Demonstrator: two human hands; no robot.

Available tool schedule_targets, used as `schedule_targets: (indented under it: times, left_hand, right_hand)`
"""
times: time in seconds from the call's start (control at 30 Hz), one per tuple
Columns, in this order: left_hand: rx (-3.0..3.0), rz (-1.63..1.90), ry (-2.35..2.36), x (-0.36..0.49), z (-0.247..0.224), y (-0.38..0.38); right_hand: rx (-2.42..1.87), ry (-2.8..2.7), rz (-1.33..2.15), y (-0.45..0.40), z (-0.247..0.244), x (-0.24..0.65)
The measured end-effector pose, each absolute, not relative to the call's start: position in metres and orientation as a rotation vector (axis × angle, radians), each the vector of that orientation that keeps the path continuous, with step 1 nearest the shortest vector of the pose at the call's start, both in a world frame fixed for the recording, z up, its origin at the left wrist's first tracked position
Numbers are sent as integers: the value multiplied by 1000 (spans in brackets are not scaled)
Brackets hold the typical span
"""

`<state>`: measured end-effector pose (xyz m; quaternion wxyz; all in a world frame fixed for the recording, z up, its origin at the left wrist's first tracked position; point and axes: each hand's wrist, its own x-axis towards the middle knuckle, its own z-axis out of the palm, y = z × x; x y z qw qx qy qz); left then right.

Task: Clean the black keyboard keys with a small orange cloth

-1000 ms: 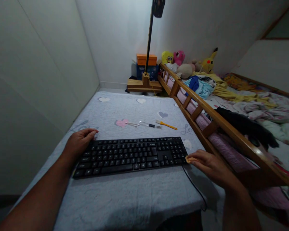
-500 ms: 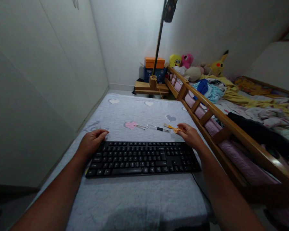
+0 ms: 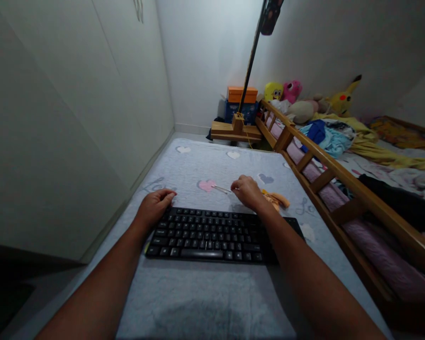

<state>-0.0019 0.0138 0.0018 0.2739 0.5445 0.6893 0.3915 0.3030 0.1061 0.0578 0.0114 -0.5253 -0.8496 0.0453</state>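
Keyboard (image 3: 201, 233), black, lying flat on the cloth-covered surface (image 3: 205, 293), its space bar toward the person. Left grip (image 3: 172, 196): at the keyboard's far left corner, fingers loosely curled and thumb drawn to them; whether it holds the edge cannot be told. The keyboard extends rightward from this grip and toward the person. Right grip (image 3: 233, 188): beyond the keyboard's far edge, fingertips lowered and drawn together; what they grasp, if anything, cannot be told. The keyboard lies on the near side of this grip, apart from the fingertips, with the right forearm crossing above its right part. Swabs (image 3: 220, 189), 2, slender and white: just left of the right fingertips, their left ends at a printed pink heart (image 3: 207, 185). Cloth (image 3: 278, 200), orange and crumpled: right of the right hand, beyond the keyboard, a yellow piece (image 3: 264, 192) showing at its far left side. Background: wooden bed rail (image 3: 326, 165) at right; 2 stacked boxes, orange (image 3: 242, 94) over blue (image 3: 233, 112), behind a wooden stand (image 3: 219, 130).
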Motion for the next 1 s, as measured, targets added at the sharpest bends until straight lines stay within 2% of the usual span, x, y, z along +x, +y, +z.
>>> schedule_targets:
  times: [0.47,0.7,0.8,0.9,1.0]
  left_hand:
    - [1479,1120,1757,-4,-6,15]
    - [1464,1147,1747,-3,-7,15]
    - [1476,1154,1742,-3,-9,15]
    - [1481,1157,1744,-5,-11,16]
    - [1494,1142,1759,-5,-11,16]
  right_hand:
    - [-1652,-2709,81,120,32,253]
    - [-1609,-2636,164,106,52,258]
    - [-1576,-2566,278,84,64,276]
    - [-1388,-2287,611,54,69,305]
    - [-1277,-2106,686,25,66,337]
